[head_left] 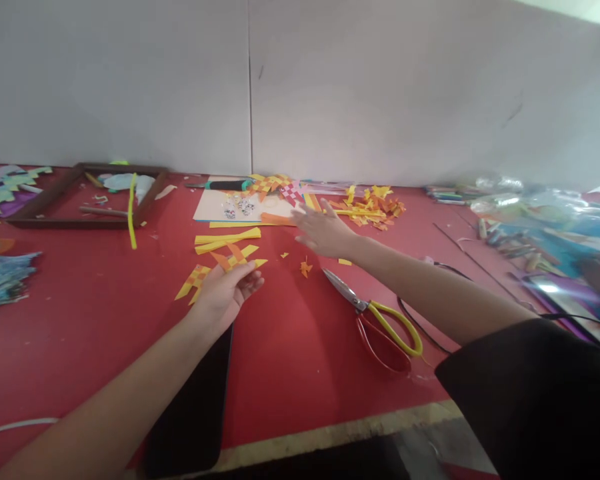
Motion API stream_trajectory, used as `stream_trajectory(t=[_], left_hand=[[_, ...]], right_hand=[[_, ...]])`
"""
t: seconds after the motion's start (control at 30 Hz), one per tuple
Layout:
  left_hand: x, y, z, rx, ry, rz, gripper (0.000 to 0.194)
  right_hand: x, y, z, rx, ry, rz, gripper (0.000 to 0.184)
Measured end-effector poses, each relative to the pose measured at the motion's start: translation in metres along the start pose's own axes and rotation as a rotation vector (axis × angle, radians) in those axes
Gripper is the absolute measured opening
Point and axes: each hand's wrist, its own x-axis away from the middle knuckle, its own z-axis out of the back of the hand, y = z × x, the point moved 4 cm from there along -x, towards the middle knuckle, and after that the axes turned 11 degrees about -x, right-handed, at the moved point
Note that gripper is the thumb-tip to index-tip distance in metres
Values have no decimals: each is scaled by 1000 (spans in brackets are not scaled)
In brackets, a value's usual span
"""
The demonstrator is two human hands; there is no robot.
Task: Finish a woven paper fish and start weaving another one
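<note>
My left hand (pixel 223 293) is closed around a woven piece of yellow and orange paper strips (pixel 197 279), whose loose ends stick out past the fingers. My right hand (pixel 320 230) reaches forward with fingers stretched and apart, at the near right of a white sheet (pixel 211 204). Close to its fingertips lies an orange strip (pixel 277 219). Folded yellow strips (pixel 229 239) rest just beyond my left hand. A pair of scissors (pixel 363 305) with yellow and red handles lies below my right forearm. Small orange paper scraps (pixel 305 268) sit between the hands.
A pile of yellow and orange offcuts (pixel 373 208) stands at the back. Beside the sheet are a dark-handled tool (pixel 225 185) and a brown frame (pixel 75 225). A black tablet-like slab (pixel 193 407) lies under my left forearm. Plastic wrapping (pixel 520 203) and pens crowd the right.
</note>
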Motion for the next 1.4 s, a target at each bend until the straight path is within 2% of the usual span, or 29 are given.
stream_trajectory(t=[0.13, 0.2, 0.43, 0.5, 0.57, 0.7, 0.8, 0.9, 1.1, 1.27, 1.4], left_hand=[[-1, 0, 0, 4, 0, -3, 11], [-1, 0, 0, 6, 3, -4, 11], [0, 1, 0, 0, 5, 0, 11], [0, 2, 0, -2, 4, 2, 12], [0, 2, 0, -3, 3, 0, 12], [-1, 0, 1, -2, 4, -7, 11], [-2, -1, 1, -2, 7, -9, 11], [-1, 0, 0, -4, 10, -7, 12], [0, 2, 0, -11, 18, -3, 13], [-1, 1, 0, -17, 20, -1, 14], [0, 1, 0, -21, 11, -2, 14]], right_hand=[[15, -34, -7, -110, -210, 288, 42], [23, -35, -11, -141, -253, 331, 45], [53, 33, -6, -130, -200, 123, 61], [59, 41, 0, -104, -166, 52, 62], [63, 34, 3, -74, -144, 60, 61], [73, -13, -4, -46, -236, 350, 57], [80, -34, -13, -62, -276, 394, 62], [82, -32, -17, -69, -239, 330, 70], [76, -1, -13, -90, -265, 120, 84], [79, 29, -4, -87, -282, -18, 76], [83, 51, 1, 4, -167, -144, 76]])
